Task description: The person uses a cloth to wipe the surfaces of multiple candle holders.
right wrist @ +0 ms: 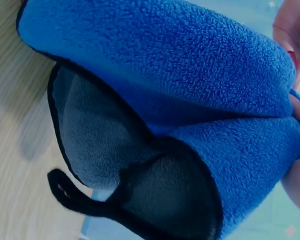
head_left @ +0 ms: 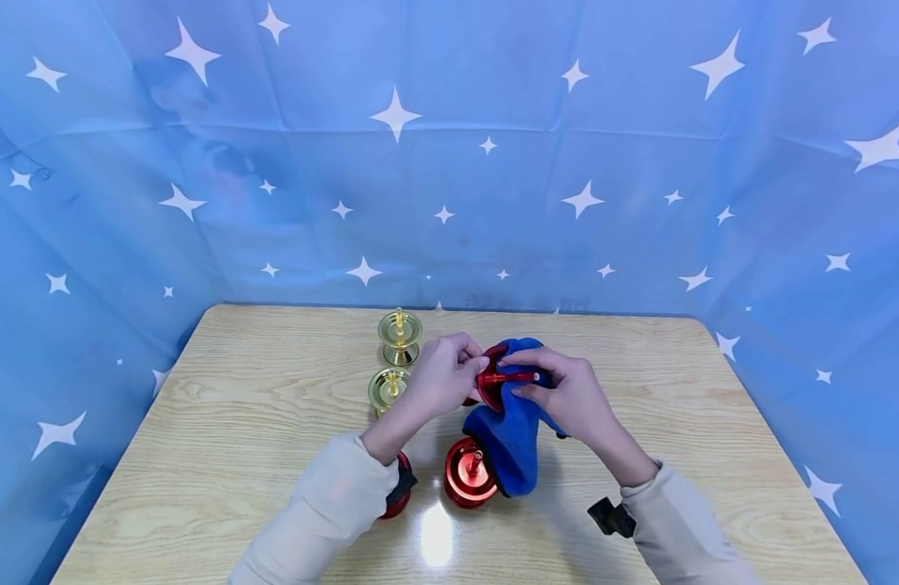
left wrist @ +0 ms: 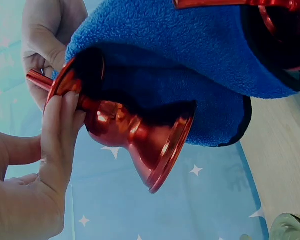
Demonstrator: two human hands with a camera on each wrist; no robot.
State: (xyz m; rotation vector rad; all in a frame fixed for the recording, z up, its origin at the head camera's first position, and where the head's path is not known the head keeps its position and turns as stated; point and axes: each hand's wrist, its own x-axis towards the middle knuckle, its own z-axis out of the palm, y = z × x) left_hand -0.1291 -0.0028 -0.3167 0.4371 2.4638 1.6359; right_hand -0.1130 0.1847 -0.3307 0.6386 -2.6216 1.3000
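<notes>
Fingers of the left hand (head_left: 440,375) pinch the dish rim of a shiny red candle holder (left wrist: 110,117), which is tipped on its side above the table. A thin tube rises from the middle of its dish, and its flared base points away from the tube. The right hand (head_left: 564,392) grips a blue towelling cloth (head_left: 518,455) with dark edging against the dish. In the right wrist view the cloth (right wrist: 155,55) covers most of the scene, hiding the holder. Below the hanging cloth stands a second red candle holder (head_left: 469,471), partly covered by it.
Two gold candle holders (head_left: 400,331) stand in a row left of the hands, the nearer one (head_left: 387,390) partly behind the left hand. Another red holder (head_left: 398,508) shows under the left wrist. A blue starred curtain (head_left: 449,162) hangs behind the wooden table (head_left: 274,390).
</notes>
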